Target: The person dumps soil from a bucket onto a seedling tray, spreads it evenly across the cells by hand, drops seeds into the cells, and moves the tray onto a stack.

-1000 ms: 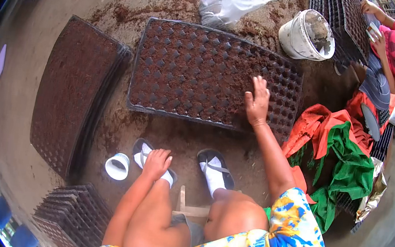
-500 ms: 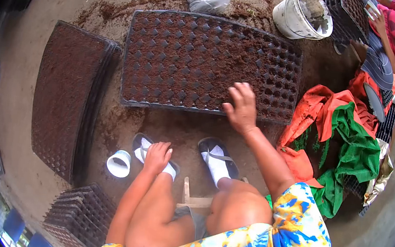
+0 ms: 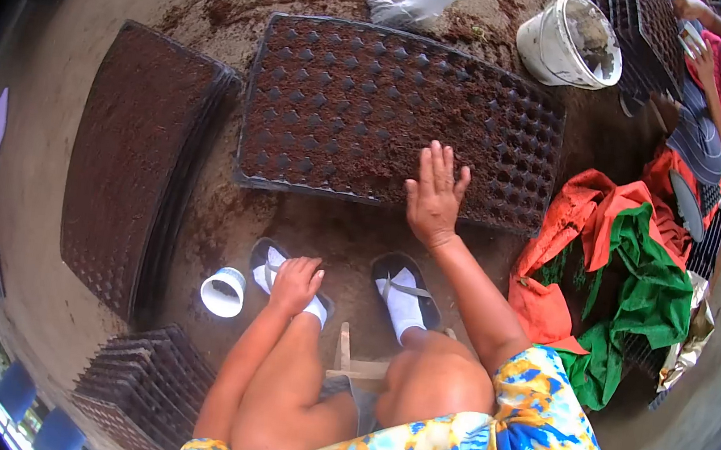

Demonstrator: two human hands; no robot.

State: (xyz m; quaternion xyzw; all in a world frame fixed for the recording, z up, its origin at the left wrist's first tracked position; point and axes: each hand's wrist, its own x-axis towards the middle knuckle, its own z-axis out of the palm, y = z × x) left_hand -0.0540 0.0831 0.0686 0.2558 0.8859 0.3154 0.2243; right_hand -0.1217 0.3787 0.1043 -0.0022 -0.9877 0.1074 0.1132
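In the head view, the right hand (image 3: pixel 435 200) is open, fingers spread, at the bottom edge of the black tray (image 3: pixel 293 187), which sits in the top middle of the frame with brown soil (image 3: pixel 387 152) on it. The left hand (image 3: pixel 295 286), loose and seeming to hold nothing, rests on the left leg (image 3: pixel 286 387), below the tray. The soil looks lower at the tray's right end, and pushing too hard near the edge could spill some onto the floor (image 3: pixel 315 228).
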